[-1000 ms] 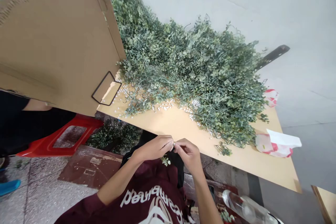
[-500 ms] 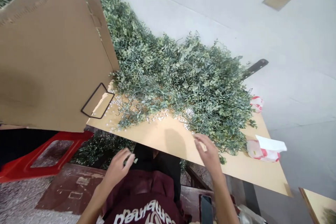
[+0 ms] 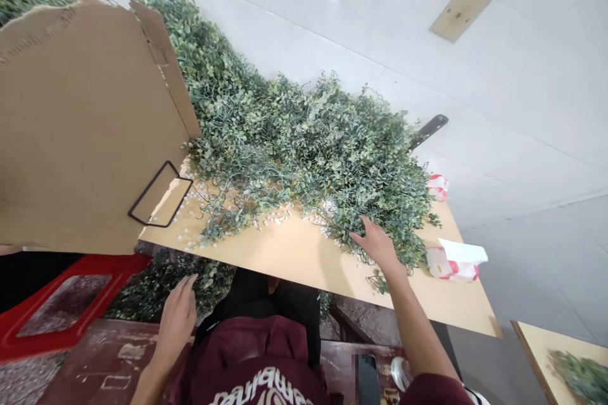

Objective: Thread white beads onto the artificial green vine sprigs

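Note:
My right hand [image 3: 378,245] reaches over the table to the near right edge of a big heap of artificial green leaf sprigs [image 3: 304,133]. Its thumb and fingers are apart, and the fingertips meet the leaves. Small white beads [image 3: 278,215] lie scattered along the front of the heap. My left hand [image 3: 179,309] hangs left of my lap, below the table edge, with its fingers stretched out and nothing visible in it. Beneath it, more greenery [image 3: 156,288] lies low under the table. A small loose sprig [image 3: 379,281] sits near the table's front edge, under my right wrist.
A tall cardboard sheet [image 3: 90,126] stands at the left, beside a black wire frame [image 3: 161,195]. A dark-handled knife [image 3: 430,131] pokes out behind the heap. Red-and-white packets [image 3: 453,262] lie on the table [image 3: 294,247] at right. A phone [image 3: 368,380] rests on the bench.
My right hand has moved forward onto the leaves. My left hand has dropped back to the left and its fingers have straightened; the green bit at its fingertips is gone. The view has shifted.

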Demonstrator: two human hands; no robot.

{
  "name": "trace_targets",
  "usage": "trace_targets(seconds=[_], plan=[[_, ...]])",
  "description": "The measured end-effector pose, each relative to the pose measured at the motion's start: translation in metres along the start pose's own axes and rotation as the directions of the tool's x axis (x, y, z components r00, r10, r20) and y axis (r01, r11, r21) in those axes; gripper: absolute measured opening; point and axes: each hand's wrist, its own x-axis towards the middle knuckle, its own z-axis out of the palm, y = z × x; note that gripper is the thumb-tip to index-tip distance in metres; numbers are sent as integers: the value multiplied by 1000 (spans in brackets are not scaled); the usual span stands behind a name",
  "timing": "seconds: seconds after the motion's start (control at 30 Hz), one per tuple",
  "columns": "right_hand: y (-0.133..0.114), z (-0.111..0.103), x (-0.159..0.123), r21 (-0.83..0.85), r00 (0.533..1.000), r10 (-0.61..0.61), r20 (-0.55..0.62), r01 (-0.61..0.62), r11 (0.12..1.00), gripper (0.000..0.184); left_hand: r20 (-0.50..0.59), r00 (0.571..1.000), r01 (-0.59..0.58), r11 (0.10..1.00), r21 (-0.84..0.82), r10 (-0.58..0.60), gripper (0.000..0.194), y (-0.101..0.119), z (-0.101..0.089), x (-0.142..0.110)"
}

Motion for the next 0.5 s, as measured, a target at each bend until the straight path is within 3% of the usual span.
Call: trace_targets(seconds=[0.13,0.23,0.3,0.43,0.5], plan=[[4,-5,4,-18,989,-60,-139,58,998,33,32,999,-14,1000,-23,14,41,4,-2,3],[14,-34,7,78,957,-47,-287,73,994,32,37,999,-38,997,-71,40,37,12,-10,6],[22,-62,8,142,913,-24,-408,89,986,36,32,998,-58,992,-109,62,36,21,-15,8],[37,-119,3,231,763,84,-641,87,969,41,43,996,-74,982,-173,83,34,48,-24,13],[43,-136,0,310,747,141,-650,91,946,45,58,995,-69,976,-207,83,34,65,-27,16]])
